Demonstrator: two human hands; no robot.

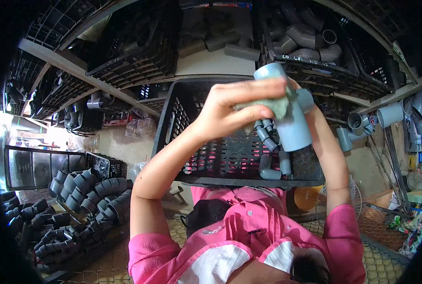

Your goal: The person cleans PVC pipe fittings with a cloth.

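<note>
A grey tee-shaped pipe fitting [293, 128] is held up tilted over the black crate. My left hand [241, 102] comes from the left, its fingers closed round a pale green cloth [279, 106] that is pressed against the fitting. On the fitting's far right side, my right hand [312, 116] holds it; its fingers are mostly hidden behind the pipe. Below both hands, the black crate [244, 181] contains several small dark grey fittings, among them an elbow [269, 169] near its front right.
Shelves ahead carry black crates [125, 61] and grey pipe fittings [305, 40]. Many dark fittings [90, 194] are piled at the lower left. Large pipe pieces [390, 115] hang at the right. An orange round object [306, 198] lies beyond the crate's front right corner.
</note>
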